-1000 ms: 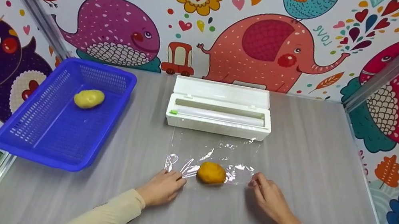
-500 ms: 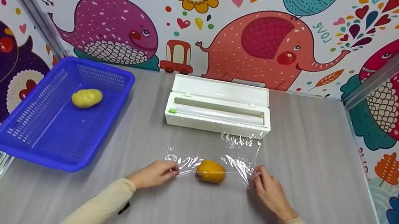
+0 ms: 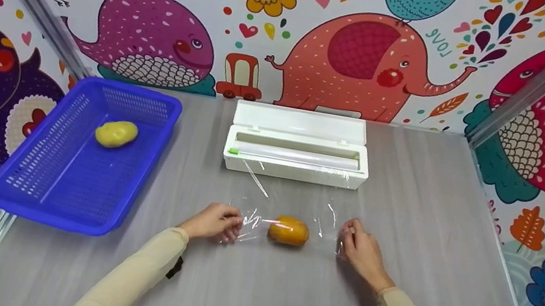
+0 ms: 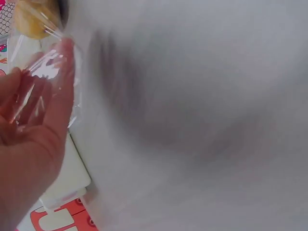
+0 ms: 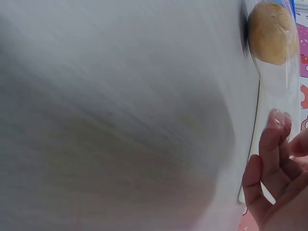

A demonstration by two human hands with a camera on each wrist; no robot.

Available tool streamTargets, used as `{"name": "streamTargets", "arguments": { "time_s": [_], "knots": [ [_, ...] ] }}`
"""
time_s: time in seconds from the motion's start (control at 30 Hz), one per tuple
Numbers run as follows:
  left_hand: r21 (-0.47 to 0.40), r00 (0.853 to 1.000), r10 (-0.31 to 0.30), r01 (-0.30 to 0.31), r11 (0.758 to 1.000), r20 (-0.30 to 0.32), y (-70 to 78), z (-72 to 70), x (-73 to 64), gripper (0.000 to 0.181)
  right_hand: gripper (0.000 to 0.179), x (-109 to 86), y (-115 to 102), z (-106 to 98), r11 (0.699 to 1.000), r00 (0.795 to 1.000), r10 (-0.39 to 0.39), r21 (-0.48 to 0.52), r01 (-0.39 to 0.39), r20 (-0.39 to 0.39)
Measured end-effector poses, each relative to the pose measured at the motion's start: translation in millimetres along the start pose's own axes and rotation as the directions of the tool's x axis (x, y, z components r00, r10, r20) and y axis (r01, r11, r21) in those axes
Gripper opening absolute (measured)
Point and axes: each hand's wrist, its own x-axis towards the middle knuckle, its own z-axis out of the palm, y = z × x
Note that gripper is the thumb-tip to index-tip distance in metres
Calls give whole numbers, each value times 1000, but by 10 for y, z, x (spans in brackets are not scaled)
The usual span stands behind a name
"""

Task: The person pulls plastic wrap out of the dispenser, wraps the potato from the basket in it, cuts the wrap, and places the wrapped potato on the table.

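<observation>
A sheet of clear plastic wrap (image 3: 254, 222) runs from the roll in the white dispenser box (image 3: 294, 172) and lies over an orange-yellow, potato-like lump (image 3: 289, 231) on the table. My left hand (image 3: 214, 222) pinches the film's near left corner; in the left wrist view the film (image 4: 48, 67) stretches across the fingers and thumb. On the other side, my right hand (image 3: 362, 251) holds the near right edge. Its curled fingertips show against the film in the right wrist view, where the lump (image 5: 273, 33) sits beyond them under the wrap.
A blue plastic basket (image 3: 76, 198) stands at the left with a yellow potato (image 3: 116, 134) inside. The dispenser's lid (image 3: 301, 122) is raised, and a small green piece (image 3: 233, 151) sits on its left front edge. Patterned walls border the grey table (image 3: 436, 230).
Both hands have moved away from the body, toward the dispenser, and the left one also shifted left. The film between them has been drawn over the lump, and its slack has changed shape.
</observation>
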Motion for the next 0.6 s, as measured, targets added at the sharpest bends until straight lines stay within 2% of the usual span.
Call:
{"name": "streamTargets", "arguments": {
  "time_s": [0.2,0.3,0.4,0.43,0.5,0.57,0.6],
  "knots": [
    [-2,1000,-24,24,1000,7,-47,-55,126,22,5,60,1,18,998,999,15,-68,-18,-35],
    [110,999,26,-22,994,-27,-86,-90,176,18,5,94,-8,21,997,999,23,-73,-25,-36],
    [217,993,90,-74,973,-69,-112,-117,206,11,2,131,-15,32,995,999,12,-93,-17,-52],
    [210,993,96,-79,974,-72,-114,-121,213,7,1,142,-13,37,995,998,5,-102,-11,-61],
    [125,995,74,-66,990,-64,-113,-121,224,4,5,163,-4,44,992,997,-18,-130,8,-79],
    [-16,999,38,-39,999,-37,-107,-119,235,6,12,177,16,52,988,995,-44,-153,29,-93],
    [-89,1000,19,-21,996,-21,-105,-118,242,8,15,185,29,56,985,993,-61,-169,43,-99]
  ]
}}
